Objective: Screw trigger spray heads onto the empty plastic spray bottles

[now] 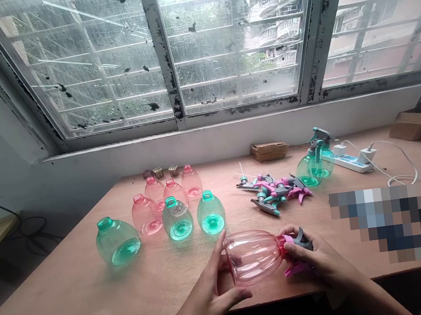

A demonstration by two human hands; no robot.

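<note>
A clear pink spray bottle (255,256) lies sideways in the air near the table's front edge, its base to the left. My left hand (214,285) cups the base, with the thumb below and the fingers on the far side. At the neck, my right hand (310,252) grips the pink and grey spray head (301,241), which sits against the bottle's mouth. Whether its collar is fully threaded is hidden by the fingers. Beyond my hands lies a pile of loose pink, green and grey spray heads (274,190).
Several open pink bottles (147,215) and green bottles (210,212) stand at the left. Two green bottles with spray heads (309,170) stand at the back right, beside a white power strip (349,161) with cables. A cardboard box (269,151) lies by the wall.
</note>
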